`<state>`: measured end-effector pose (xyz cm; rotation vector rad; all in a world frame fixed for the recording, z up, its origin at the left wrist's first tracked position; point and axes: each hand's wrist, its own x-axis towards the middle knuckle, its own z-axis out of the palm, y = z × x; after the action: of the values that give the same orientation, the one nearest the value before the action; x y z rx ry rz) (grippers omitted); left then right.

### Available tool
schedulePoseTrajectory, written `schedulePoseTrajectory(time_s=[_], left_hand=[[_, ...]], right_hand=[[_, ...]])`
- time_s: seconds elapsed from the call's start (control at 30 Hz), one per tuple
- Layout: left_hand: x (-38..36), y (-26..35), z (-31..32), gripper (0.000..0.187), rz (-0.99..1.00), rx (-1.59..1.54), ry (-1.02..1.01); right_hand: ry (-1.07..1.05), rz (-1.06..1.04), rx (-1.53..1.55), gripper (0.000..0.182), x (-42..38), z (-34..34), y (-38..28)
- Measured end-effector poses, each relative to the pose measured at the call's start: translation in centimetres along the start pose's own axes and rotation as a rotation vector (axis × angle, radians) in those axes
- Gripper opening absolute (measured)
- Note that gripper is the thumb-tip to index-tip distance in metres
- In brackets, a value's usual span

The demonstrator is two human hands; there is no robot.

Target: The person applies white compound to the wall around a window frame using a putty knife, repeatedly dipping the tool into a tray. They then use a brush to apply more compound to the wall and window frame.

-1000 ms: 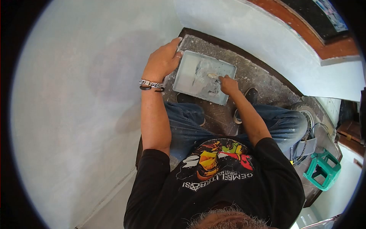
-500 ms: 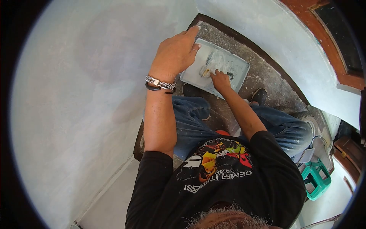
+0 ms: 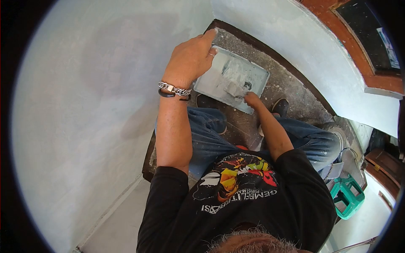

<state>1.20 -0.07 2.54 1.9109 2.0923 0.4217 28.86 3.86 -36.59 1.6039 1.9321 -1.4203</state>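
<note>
My right hand (image 3: 252,100) is closed at the near right edge of the grey paint tray (image 3: 201,90), around the end of a flat, paint-covered tool (image 3: 234,89). The tool's exact kind is hard to make out. Whitish wet paint (image 3: 219,71) coats the tray floor, with a dark patch (image 3: 247,85) beside the tool. My left hand (image 3: 192,57) is raised above the tray's left corner, close to the wall, index finger and thumb stretched out. Its other fingers are hidden. A chain bracelet (image 3: 174,89) and a black band circle the left wrist.
A pale, patchily painted wall (image 3: 84,105) rises on the left, another (image 3: 287,33) at upper right below a brown wooden frame (image 3: 337,42). The tray sits on a rough, paint-spotted floor (image 3: 291,88) by my shoes. A green plastic stool (image 3: 346,198) is at lower right.
My right hand has drawn back toward the tray's near edge, its fingers now closed; the tool shows nearer that edge. My left hand holds nearly the same pose. The view has shifted slightly.
</note>
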Motion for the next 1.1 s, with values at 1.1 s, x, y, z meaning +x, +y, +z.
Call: schedulePoseTrajectory(time_s=[1.1], left_hand=[[0.5,1.3,0.0,0.051,0.015,-0.059,-0.043]], right_hand=[[0.324,-0.662,1.522,0.02,-17.6,-20.2,-18.4]])
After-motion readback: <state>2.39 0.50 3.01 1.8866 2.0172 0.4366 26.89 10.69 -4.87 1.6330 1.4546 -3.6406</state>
